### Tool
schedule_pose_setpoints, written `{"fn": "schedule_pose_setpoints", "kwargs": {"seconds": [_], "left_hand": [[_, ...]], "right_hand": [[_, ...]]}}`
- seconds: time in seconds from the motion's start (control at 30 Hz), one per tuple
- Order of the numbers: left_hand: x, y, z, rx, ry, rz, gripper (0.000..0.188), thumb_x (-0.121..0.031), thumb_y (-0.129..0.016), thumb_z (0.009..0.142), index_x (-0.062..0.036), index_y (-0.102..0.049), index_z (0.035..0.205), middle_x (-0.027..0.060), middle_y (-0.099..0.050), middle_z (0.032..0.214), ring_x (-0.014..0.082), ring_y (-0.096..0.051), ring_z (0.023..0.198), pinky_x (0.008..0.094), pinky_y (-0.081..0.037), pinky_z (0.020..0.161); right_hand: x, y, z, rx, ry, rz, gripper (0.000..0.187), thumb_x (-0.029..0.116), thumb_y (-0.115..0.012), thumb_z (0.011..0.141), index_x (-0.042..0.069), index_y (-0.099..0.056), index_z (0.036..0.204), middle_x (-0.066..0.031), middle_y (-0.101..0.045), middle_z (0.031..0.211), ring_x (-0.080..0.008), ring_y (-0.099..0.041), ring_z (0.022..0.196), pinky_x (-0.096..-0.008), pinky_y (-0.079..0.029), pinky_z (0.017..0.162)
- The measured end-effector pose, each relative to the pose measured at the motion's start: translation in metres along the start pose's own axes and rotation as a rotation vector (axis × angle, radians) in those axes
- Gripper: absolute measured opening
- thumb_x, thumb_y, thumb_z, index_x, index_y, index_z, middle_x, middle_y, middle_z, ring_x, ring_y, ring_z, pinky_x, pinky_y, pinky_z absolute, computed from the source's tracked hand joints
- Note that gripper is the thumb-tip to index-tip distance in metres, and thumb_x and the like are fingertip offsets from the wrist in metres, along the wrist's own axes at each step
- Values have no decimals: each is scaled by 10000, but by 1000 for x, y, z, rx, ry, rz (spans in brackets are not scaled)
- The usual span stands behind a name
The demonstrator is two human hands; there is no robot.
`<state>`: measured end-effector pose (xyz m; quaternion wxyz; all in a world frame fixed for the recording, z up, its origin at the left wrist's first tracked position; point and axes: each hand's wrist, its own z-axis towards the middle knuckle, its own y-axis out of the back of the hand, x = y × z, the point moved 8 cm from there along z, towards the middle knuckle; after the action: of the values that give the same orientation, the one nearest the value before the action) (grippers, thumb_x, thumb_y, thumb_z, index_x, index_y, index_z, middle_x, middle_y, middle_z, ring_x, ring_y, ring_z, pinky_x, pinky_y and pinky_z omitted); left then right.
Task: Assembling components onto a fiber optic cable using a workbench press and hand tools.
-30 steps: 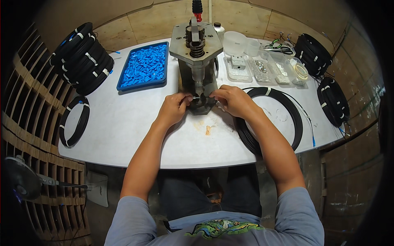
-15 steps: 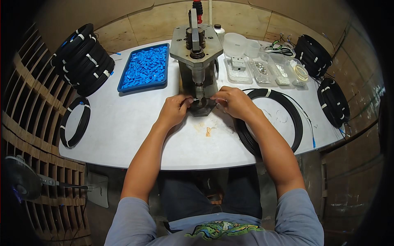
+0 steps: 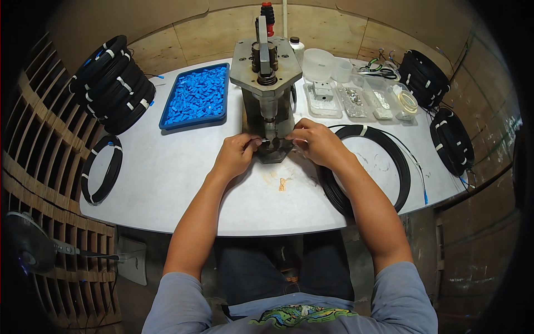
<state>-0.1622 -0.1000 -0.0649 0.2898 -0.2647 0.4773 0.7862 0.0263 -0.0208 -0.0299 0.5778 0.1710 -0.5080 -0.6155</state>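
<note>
A metal bench press stands upright at the middle of the table, its ram pointing down between my hands. My left hand is at the left side of its lower die, thumb and forefinger pinched on a small silvery piece. On the other side, my right hand is closed in a pinch close to the die; what it holds is too small to make out. A coil of black cable lies partly under my right forearm, one blue-tipped end stretched out to the right.
Blue connector parts fill a dark blue tray at the left. Stacked black cable coils and a single coil stand beyond it. Clear boxes of small metal parts and more coils sit at the right. A fan is low left.
The view has tipped slightly, so the table and press sit a little lower in it. Both hands keep their pinch at the press die.
</note>
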Motion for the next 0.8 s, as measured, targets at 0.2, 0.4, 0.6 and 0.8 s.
{"fn": "schedule_pose_setpoints", "kwargs": {"seconds": [0.2, 0.4, 0.6, 0.8], "left_hand": [[-1, 2, -1, -8, -4, -6, 161, -75, -649, 950, 13, -740, 1051, 156, -753, 843, 246, -742, 773, 329, -571, 731], [1, 2, -1, -19, -26, -2, 158, -85, -653, 955, 7, -742, 1049, 156, -751, 841, 242, -738, 765, 330, -569, 725], [3, 1, -1, -17, -30, -12, 155, -76, -648, 955, 6, -739, 1049, 148, -749, 835, 224, -730, 754, 321, -565, 717], [5, -1, -2, -16, 6, -12, 157, -77, -650, 957, 10, -740, 1051, 140, -753, 835, 206, -725, 748, 318, -562, 708]], "right_hand": [[-1, -1, 1, 19, -30, -1, 258, -5, -670, 854, 97, -763, 1072, -104, -693, 1064, -335, -698, 922, -418, -566, 807], [1, -1, 3, 27, -34, 5, 251, -8, -685, 875, 100, -765, 1087, -132, -678, 1016, -332, -696, 874, -399, -574, 776], [-2, -2, 2, 37, -46, 2, 275, -14, -664, 844, 102, -762, 1074, -104, -695, 1059, -330, -698, 910, -414, -564, 790], [-1, 0, 0, 18, -57, 46, 320, -37, -666, 800, 93, -770, 1073, -98, -692, 1074, -322, -693, 923, -404, -560, 798]]}}
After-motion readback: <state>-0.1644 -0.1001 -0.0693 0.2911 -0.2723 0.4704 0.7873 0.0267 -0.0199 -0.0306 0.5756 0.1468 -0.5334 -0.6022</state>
